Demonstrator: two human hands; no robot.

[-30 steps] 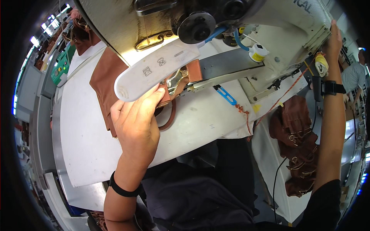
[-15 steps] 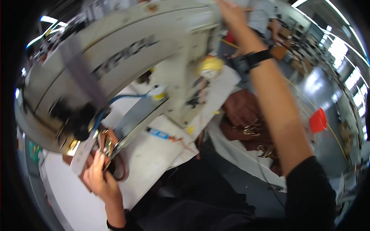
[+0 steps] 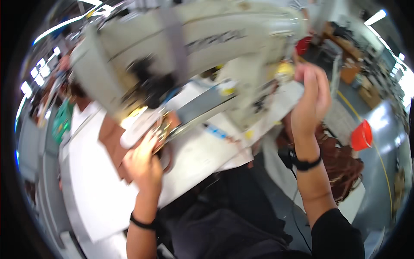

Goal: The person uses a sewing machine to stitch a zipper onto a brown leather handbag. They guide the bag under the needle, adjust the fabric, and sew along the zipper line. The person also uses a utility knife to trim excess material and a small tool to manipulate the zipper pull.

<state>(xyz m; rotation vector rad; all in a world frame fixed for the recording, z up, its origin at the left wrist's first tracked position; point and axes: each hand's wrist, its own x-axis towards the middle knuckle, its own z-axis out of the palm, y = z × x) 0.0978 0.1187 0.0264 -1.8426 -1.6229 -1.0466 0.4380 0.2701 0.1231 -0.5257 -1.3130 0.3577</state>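
Note:
My left hand (image 3: 144,166) is closed on a brown leather piece (image 3: 114,144) with gold-coloured metal fittings (image 3: 163,129), under the lit head of a large grey-white sewing machine (image 3: 228,32). A pale rounded plate (image 3: 140,128) lies over the leather beside my fingers. My right hand (image 3: 311,97) is raised near the machine's right end, close to a yellow-and-white round part (image 3: 284,71). Motion smears its fingers, so whether they hold anything is unclear.
On the white tabletop (image 3: 103,198) lies a blue tool (image 3: 215,131). To the right, brown leather pieces (image 3: 343,166) are heaped on a pale surface. Beyond stands a red bucket (image 3: 361,135); a green bag (image 3: 64,121) is at the far left.
My right hand has come down and nearer from the machine's upper right end. The view has swung left, so the machine sits farther right. My left hand stays at the leather piece.

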